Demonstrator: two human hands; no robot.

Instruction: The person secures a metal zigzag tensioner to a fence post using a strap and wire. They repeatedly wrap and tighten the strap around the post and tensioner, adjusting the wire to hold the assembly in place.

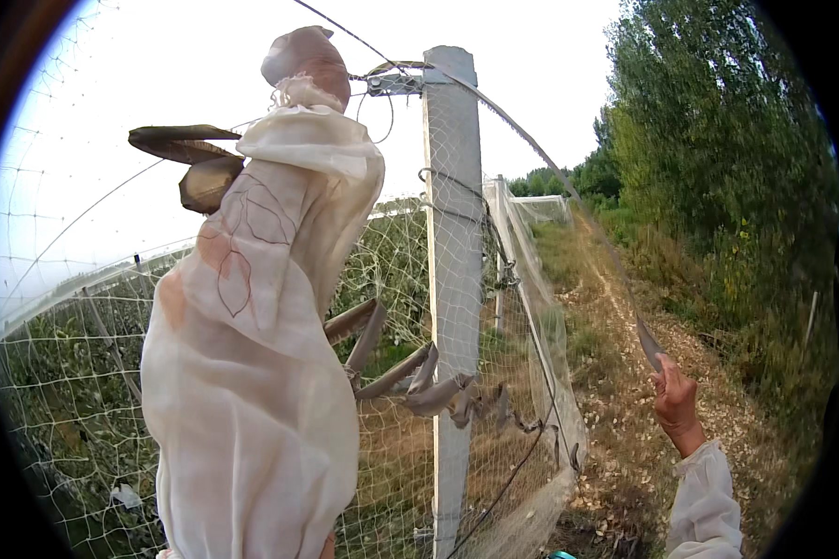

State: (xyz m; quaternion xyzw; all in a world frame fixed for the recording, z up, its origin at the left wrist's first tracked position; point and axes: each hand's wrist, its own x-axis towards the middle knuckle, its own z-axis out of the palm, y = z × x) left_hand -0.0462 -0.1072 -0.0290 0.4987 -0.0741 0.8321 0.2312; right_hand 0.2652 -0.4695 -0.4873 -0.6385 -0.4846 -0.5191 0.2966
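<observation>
My left hand [309, 67] is raised high beside the metal bracket [393, 84] on a concrete post [452, 279]; its fingers are curled, and what they hold is hidden. The loose cream sleeve on that arm fills the centre-left. Behind it are folded grey-brown straps [210, 182], with more hanging in loops across the post. My right hand [676, 401], at the right, grips a long flat grey strap [643, 335] that runs up to the top of the post. Wires are wound round the post.
Netting [65, 401] stretches left of the post over rows of leafy plants, and pale mesh [541, 373] hangs right of it along another pole. A dirt path [615, 289] strewn with dry leaves runs away beside tall trees [708, 140] and undergrowth.
</observation>
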